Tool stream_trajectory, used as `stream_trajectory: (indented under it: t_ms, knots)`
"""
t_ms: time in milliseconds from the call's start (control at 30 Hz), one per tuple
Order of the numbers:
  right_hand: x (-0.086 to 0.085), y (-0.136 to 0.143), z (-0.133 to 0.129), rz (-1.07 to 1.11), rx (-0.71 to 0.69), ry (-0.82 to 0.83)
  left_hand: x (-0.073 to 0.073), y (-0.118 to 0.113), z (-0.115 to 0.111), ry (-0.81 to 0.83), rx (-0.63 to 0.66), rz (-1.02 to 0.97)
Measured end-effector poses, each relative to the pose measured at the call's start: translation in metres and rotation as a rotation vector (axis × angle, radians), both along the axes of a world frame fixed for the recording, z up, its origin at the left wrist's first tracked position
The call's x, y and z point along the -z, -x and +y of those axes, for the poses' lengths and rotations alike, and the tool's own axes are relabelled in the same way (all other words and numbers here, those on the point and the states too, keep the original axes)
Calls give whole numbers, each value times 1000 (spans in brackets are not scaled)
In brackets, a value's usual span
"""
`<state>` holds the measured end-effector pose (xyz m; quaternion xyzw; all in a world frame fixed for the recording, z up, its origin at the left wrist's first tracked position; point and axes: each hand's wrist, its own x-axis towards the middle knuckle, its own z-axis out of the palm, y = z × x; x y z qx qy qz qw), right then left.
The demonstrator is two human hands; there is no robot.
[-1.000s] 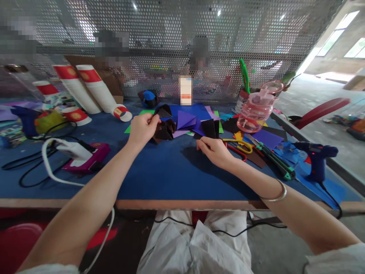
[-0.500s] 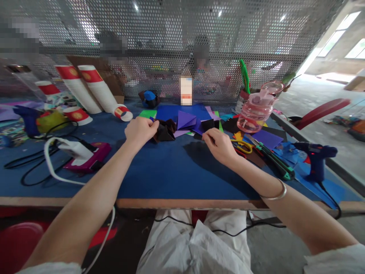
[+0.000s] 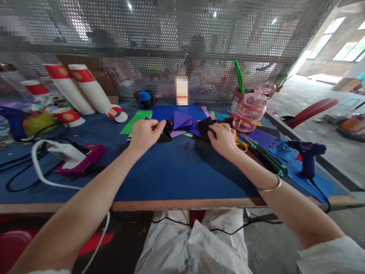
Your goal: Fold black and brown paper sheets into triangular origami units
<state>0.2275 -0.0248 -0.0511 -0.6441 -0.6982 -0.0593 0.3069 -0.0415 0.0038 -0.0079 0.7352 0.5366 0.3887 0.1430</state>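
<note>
Count, head view. Tall leaning paper-cup stacks (image 3: 87, 89): 2. Short paper cups (image 3: 69, 116), single or nested not resolved: 3, one of them tipped on its side. Hot glue guns (image 3: 308, 156): 2. Magenta power strip (image 3: 91, 158): 1. Pink water bottle (image 3: 248, 115): 1. Green-and-black utility knife (image 3: 269, 156): 1. Yellow scissor handles (image 3: 242, 145): 1 pair, partly hidden. Silver bangle (image 3: 270, 186): 1. Black paper (image 3: 204, 127): pieces overlap, number unreadable.

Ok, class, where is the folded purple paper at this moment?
In the head view, the folded purple paper lies between and slightly beyond the left hand and the right hand, with black paper close on its right.
</note>
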Motion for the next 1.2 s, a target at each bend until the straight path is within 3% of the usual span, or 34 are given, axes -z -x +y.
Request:
stream_trajectory:
  t_ms: [233, 367, 467, 567, 633, 800, 967, 1200]
  knots:
    - [-12, 2, -8, 28, 32, -272, 13, -14, -4, 101, 182, -153]
    - [-10, 8, -15, 142, -260, -382, 17, -19, -5, 200, 288, -320]
    - [-7, 16, -23, 213, -498, -364, 14, -20, -9, 338, 411, -475]
    - [-6, 22, -30, 281, -603, -306, 11, -19, -13, 539, 529, -677]
    - [-7, 25, -33, 326, -637, -253, 11, -19, -14, 599, 535, -767]
    - [-7, 26, -32, 379, -637, -160, 14, -18, -12, 610, 490, -837]
    - [-2, 22, -25, 297, -608, -182, 13, -18, -11, 630, 469, -847]
    - [-11, 19, -29, -87, -444, -410, 12, -19, -11, 745, 439, -840]
